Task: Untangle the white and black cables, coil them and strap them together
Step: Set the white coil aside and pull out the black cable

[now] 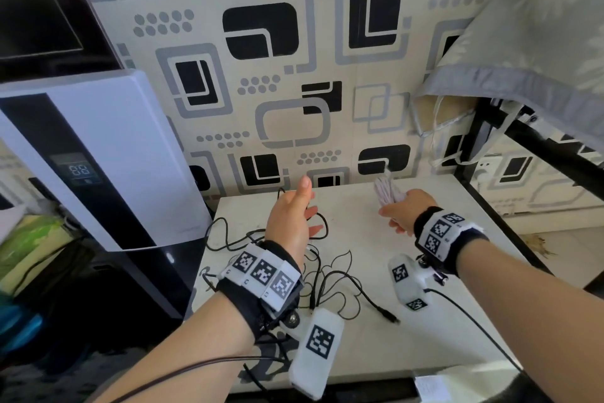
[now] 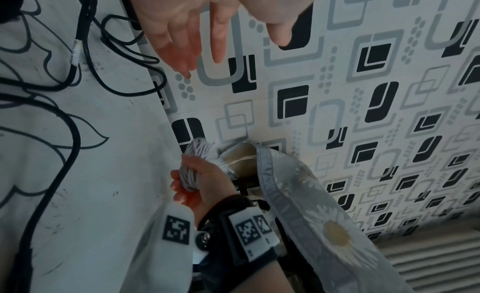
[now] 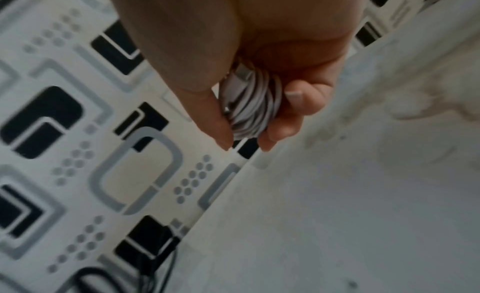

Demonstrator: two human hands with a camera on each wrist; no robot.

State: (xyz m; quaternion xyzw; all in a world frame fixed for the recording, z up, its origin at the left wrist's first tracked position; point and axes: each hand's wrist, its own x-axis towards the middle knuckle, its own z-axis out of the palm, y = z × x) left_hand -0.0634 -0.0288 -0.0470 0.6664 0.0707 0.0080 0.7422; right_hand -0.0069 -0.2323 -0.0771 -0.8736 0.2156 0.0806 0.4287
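Patterned wallpaper (image 1: 294, 82) of black and grey rounded squares backs a pale bench (image 1: 425, 321) printed with thin leaf outlines; the right hand (image 1: 403, 209) is clamped round the white cable (image 1: 387, 191), already a tight glossy coil of smooth round strands, held above the bench near the wall; the left hand (image 1: 291, 216) hovers with fingers (image 2: 182, 51) spread and holding nothing, over the black cable (image 1: 343, 281), a thin matte lead sprawled in loose loops on the bench; coiling it next should go best from one plug end, in even loops matching the white coil.
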